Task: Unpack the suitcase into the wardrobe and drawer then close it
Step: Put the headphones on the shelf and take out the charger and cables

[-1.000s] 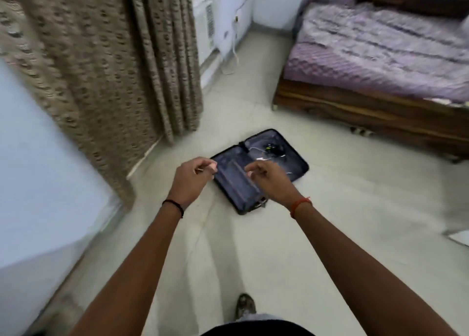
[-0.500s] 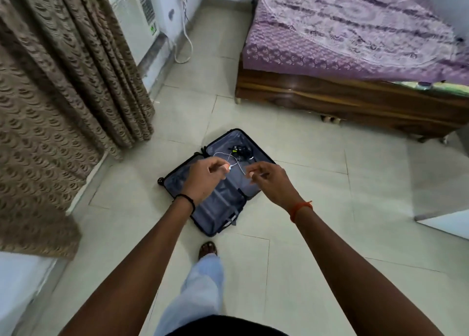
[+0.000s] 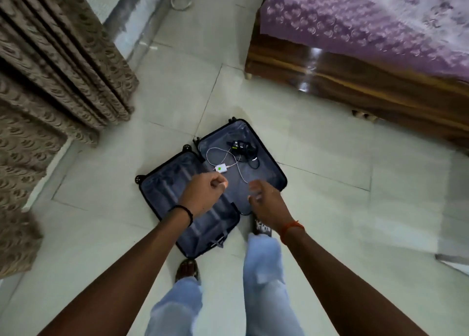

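Left hand (image 3: pixel 203 196): fingers curled, thumb meeting fingertip — nothing visibly held.
Right hand (image 3: pixel 266 203): blurred, fingers loosely bent.
Arms: both extended forward — downward.

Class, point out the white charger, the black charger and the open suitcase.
white charger (image 3: pixel 221 168): head view, on its white body.
black charger (image 3: pixel 241 146): head view, on its dark bundle.
suitcase (image 3: pixel 162 193): head view, on the bare lining of its left half.

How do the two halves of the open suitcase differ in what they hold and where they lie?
The far half holds a white charger with its white cable and a black device; the near half shows only bare lining and straps. The far half lies toward the bed, the near half toward the person's feet. Both lie flat, with the same dark lining.
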